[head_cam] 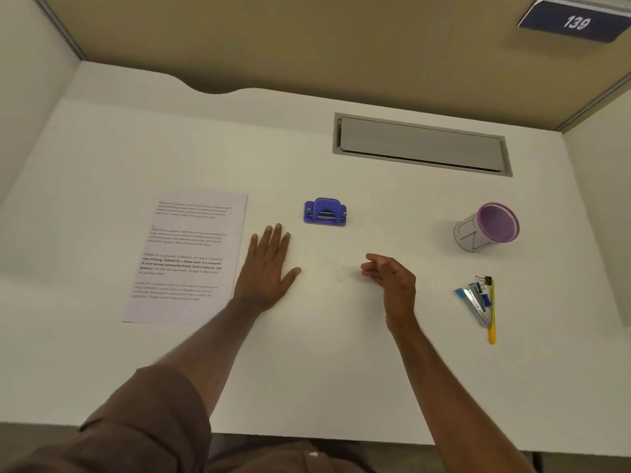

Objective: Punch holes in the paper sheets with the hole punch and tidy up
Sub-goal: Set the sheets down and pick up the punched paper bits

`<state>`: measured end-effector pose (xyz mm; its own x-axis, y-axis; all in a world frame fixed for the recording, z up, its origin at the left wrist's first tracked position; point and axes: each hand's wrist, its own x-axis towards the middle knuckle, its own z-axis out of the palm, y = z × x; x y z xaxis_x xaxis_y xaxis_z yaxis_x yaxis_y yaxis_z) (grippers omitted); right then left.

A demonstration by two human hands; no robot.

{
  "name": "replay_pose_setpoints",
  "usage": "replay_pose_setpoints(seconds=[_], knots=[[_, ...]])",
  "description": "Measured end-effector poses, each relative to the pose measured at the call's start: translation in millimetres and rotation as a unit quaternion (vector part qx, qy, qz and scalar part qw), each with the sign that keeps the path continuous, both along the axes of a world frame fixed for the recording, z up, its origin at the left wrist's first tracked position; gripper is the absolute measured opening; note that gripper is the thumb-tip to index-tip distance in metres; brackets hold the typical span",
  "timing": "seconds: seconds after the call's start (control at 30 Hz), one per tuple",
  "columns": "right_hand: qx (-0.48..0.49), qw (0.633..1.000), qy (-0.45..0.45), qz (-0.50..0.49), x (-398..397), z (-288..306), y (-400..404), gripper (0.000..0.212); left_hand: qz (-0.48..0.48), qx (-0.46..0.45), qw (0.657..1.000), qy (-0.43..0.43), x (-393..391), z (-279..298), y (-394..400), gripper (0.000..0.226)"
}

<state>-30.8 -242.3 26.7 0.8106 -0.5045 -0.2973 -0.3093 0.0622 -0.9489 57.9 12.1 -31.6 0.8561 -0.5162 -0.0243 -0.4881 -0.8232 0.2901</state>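
A blue hole punch (325, 212) stands on the white desk (324, 353), a little beyond both hands. Printed paper sheets (186, 256) lie flat to the left. My left hand (268, 268) rests palm down on the desk just right of the sheets, fingers spread, holding nothing. My right hand (392, 279) hovers on its edge at centre right, fingers loosely curled and apart, empty. A few tiny specks lie on the desk between the hands.
A white cup with a purple rim (486, 227) lies tipped at the right. Below it sit a stapler (473, 302), a binder clip (483, 279) and a yellow pen (492, 312). A grey cable hatch (421, 145) is set into the desk at the back. Partition walls enclose the sides.
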Motion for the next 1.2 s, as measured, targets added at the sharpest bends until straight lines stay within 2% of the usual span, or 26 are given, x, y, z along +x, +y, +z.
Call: replay_pose_setpoints(seconds=[0.37,0.5,0.7,0.87,0.97,1.07,1.2], knots=[[0.089,0.995,-0.05,-0.009,57.6,-30.3,36.9,0.032,0.01,-0.038,0.999,-0.022,0.8,-6.8,2.7,0.062],[0.085,0.994,-0.042,0.05,70.8,-31.2,62.4,0.033,0.022,-0.064,0.997,-0.037,-0.3,-8.5,3.4,0.06],[0.091,0.97,0.01,0.226,73.5,-23.2,70.4,0.037,0.023,-0.096,0.994,-0.038,0.4,-5.8,4.6,0.057],[0.102,0.962,0.013,0.252,61.2,-13.3,21.4,0.037,0.028,-0.095,0.994,-0.044,-0.5,-7.4,3.8,0.056],[0.102,0.947,0.052,0.299,39.4,-13.5,-4.3,0.037,0.029,-0.09,0.995,-0.037,-0.4,-8.2,4.2,0.057],[0.08,0.934,0.105,0.332,21.4,-16.6,-12.4,0.041,0.032,-0.09,0.995,-0.034,0.0,-7.5,3.8,0.058],[0.065,0.943,0.096,0.313,29.4,-17.3,-2.5,0.043,0.033,-0.088,0.995,-0.032,0.1,-6.4,3.0,0.059]])
